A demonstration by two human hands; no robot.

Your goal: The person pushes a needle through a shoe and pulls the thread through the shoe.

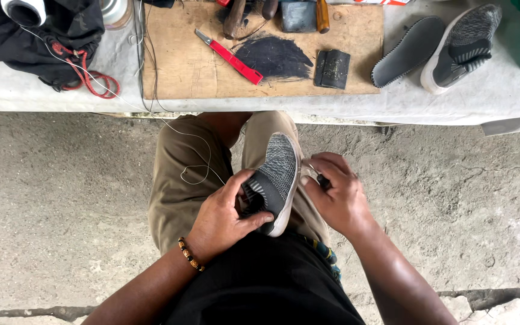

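Two grey knit shoes (275, 177) (461, 48), one loose insole (407, 51), one red-handled knife (230, 57), one wooden board (182, 66).

Rough, cracked concrete floor (61, 210) in daylight, with a grey-covered bench (452, 102) bearing a worn wooden board (182, 66).

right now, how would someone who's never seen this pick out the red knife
Look at the wooden board on the cloth-covered bench above the person's knees. The red knife lies slanted near the board's middle, just left of a black smudge. It is the only long, thin red tool there, with a short grey blade at its upper end.
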